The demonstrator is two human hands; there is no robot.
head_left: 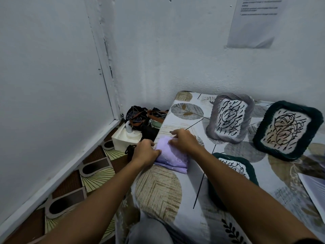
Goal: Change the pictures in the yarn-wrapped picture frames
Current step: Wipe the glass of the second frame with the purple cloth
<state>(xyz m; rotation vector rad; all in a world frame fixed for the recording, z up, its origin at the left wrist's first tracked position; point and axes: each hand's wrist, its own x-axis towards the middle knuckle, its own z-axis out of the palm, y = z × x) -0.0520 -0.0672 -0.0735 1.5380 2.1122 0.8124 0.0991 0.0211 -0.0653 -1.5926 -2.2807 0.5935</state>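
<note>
Here the soft lavender frame (171,156) is pinched by left hand (146,150) and right hand (182,140); light, yielding, best held by its edges.

Grey frame (228,118) and two dark-green frames (288,130) (246,166) hold scribbled pictures.
</note>
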